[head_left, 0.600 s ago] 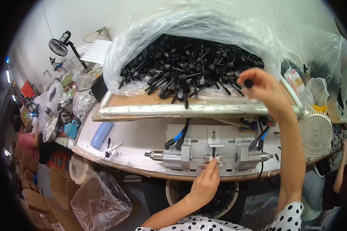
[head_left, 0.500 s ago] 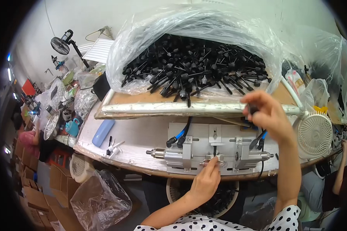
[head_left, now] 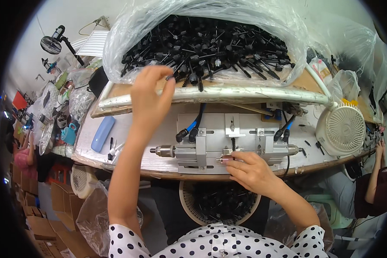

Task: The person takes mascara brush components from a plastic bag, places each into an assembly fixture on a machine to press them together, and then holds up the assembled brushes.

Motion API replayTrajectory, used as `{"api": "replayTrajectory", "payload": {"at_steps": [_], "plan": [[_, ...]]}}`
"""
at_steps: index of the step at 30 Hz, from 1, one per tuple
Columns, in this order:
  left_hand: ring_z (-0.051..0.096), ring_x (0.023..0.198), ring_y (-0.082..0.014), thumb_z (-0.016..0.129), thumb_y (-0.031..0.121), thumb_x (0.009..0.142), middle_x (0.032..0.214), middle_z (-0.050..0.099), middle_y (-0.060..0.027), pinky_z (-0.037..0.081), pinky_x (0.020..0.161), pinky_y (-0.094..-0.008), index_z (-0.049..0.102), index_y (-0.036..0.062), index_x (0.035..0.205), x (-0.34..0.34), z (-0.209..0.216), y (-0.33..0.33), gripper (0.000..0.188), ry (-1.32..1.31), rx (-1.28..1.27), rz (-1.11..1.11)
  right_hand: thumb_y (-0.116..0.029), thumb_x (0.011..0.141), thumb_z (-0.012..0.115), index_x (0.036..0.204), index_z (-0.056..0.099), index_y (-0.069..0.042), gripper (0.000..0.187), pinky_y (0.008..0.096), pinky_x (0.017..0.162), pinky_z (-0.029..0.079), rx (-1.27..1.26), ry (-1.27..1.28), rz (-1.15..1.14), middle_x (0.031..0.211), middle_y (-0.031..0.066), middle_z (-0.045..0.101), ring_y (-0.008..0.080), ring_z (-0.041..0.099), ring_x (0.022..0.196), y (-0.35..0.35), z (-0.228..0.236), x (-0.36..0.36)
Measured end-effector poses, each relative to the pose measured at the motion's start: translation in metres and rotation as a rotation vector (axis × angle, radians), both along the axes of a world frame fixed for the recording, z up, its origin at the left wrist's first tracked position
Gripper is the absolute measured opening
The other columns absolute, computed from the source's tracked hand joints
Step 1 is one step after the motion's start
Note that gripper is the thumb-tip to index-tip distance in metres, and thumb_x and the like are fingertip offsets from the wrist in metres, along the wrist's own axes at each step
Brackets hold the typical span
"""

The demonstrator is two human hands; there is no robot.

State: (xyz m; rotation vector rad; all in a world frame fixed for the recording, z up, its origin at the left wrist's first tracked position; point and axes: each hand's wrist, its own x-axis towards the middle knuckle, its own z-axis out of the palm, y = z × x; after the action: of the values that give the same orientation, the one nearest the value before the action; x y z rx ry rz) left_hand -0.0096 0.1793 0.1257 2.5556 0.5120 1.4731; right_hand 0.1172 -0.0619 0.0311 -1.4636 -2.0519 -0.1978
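Note:
My left hand (head_left: pixel 152 96) is raised at the front of the tray, its fingers curled around a small dark piece (head_left: pixel 169 78) that is mostly hidden. Behind it, a clear plastic bag (head_left: pixel 124 30) lies open, heaped with black stemmed parts (head_left: pixel 215 47) with knob-like heads. My right hand (head_left: pixel 253 171) is at the middle of a metal fixture (head_left: pixel 189 157), fingers closed in at a small pinkish cylinder (head_left: pixel 227 159). Just beyond those fingertips a short black rod (head_left: pixel 233 144) sits in the fixture. Whatever lies between the right fingers is hidden.
White-edged tray (head_left: pixel 210 94) spans the bench's back. A basket (head_left: pixel 185 204) of black parts stands below the bench edge. A white fan (head_left: pixel 342 129) is at the right, a blue case (head_left: pixel 103 133) at the left. Hoses (head_left: pixel 191 127) run to the fixture. Another person (head_left: pixel 380 185) sits far right.
My left hand has left the fixture and risen to the tray. My right hand has come down from the tray's right side to the fixture. The whole view has shifted slightly.

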Motion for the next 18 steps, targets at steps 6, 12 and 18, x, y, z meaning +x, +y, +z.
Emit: {"api": "replayTrajectory", "payload": {"at_steps": [6, 12, 18], "plan": [[0.059, 0.077, -0.0240, 0.065, 0.001, 0.066, 0.085, 0.061, -0.0127, 0.046, 0.068, -0.0314, 0.060, 0.0011, 0.092, 0.033, -0.001, 0.047, 0.026, 0.335, -0.154, 0.052, -0.010, 0.071, 0.061, 0.085, 0.060, -0.001, 0.017, 0.0337, 0.079, 0.046, 0.070, -0.123, -0.066, 0.099, 0.0072, 0.061, 0.0238, 0.054, 0.102, 0.002, -0.011, 0.000], [0.056, 0.065, -0.0219, 0.065, 0.005, 0.066, 0.075, 0.056, -0.0115, 0.046, 0.062, -0.0316, 0.062, 0.0012, 0.088, 0.022, 0.021, 0.042, 0.023, 0.238, -0.350, 0.004, -0.011, 0.072, 0.062, 0.088, 0.061, -0.003, 0.017, 0.0309, 0.079, 0.045, 0.017, -0.057, -0.054, 0.102, 0.0054, 0.062, 0.0209, 0.057, 0.101, 0.002, -0.006, 0.004], [0.054, 0.066, -0.0104, 0.066, 0.005, 0.071, 0.083, 0.058, -0.0069, 0.045, 0.057, -0.0222, 0.065, 0.0014, 0.087, -0.032, 0.014, -0.023, 0.016, -0.026, -0.387, -0.012, -0.020, 0.071, 0.066, 0.090, 0.059, -0.005, 0.025, 0.0323, 0.079, 0.043, -0.031, -0.078, 0.014, 0.097, 0.0051, 0.061, 0.0216, 0.056, 0.098, -0.007, 0.026, -0.006]]}}
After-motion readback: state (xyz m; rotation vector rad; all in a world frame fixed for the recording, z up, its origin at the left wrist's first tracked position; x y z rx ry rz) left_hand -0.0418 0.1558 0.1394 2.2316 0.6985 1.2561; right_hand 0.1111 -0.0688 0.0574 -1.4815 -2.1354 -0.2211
